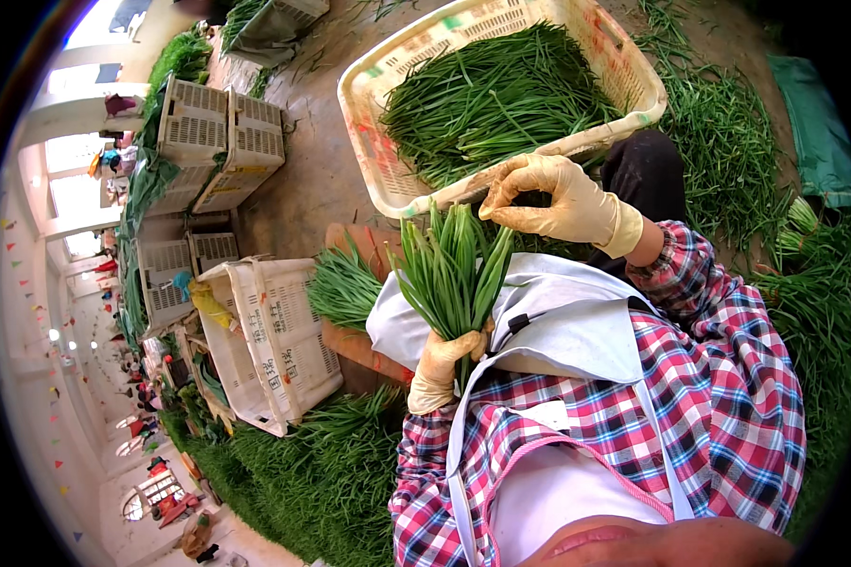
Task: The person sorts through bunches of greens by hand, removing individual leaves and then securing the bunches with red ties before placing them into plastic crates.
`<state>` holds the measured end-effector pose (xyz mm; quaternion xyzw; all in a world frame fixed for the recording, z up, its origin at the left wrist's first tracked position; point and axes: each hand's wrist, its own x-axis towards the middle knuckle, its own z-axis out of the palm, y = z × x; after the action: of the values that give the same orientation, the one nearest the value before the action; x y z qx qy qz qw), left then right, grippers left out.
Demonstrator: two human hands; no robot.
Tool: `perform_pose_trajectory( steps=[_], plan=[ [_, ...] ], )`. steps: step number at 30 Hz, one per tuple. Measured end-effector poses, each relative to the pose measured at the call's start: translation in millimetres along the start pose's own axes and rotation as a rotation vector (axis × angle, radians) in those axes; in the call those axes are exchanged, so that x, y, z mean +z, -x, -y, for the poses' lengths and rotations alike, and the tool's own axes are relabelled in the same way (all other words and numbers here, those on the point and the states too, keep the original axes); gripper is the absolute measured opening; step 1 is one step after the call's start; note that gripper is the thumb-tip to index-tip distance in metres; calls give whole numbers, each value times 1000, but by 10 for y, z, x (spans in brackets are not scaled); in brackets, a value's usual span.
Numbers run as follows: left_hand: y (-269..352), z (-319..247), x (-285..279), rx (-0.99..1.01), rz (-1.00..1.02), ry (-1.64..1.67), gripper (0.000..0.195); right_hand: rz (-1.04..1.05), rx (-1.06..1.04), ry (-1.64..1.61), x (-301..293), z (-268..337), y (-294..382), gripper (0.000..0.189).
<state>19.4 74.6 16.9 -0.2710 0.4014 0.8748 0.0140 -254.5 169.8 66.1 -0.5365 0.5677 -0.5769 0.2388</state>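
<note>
My left hand [443, 365], in a pale rubber glove, is wrapped around the lower part of a bunch of flat green leaves, likely garlic chives [454, 276]. The leaf tips fan out away from me, above the light grey apron [567, 298] on my lap. Just beyond the tips is my gloved right hand [560, 205], its thumb and fingertips brought together in a ring; I see nothing between them. Behind that hand stands a white plastic crate [369, 142], in which many green leaves [496, 99] lie in a layer.
To the left, an empty-looking white crate [276, 340] bearing writing lies tipped beside a reddish-brown board [369, 354] with another bunch [344, 283] on it. Stacked crates [220, 142] stand farther left. Loose greens [716, 142] cover the floor at right, near green sheeting [815, 127].
</note>
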Motion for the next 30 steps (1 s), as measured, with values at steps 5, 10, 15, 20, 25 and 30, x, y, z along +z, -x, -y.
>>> perform_pose_trajectory(
  steps=[5,10,15,20,25,30],
  plan=[
    [36,122,-27,20,-112,14,58,140,-157,197,75,100,-27,12],
    [56,68,99,68,-82,-1,75,264,-20,347,96,-36,68,16],
    [-38,105,134,65,-18,30,73,21,-241,419,128,-12,31,14],
    [-73,108,77,41,99,103,76,156,-318,466,276,116,23,15],
    [-83,20,245,55,28,115,78,210,-165,623,451,-15,156,33],
    [-69,53,191,57,71,146,77,192,-139,347,502,-51,175,19]
  ],
)
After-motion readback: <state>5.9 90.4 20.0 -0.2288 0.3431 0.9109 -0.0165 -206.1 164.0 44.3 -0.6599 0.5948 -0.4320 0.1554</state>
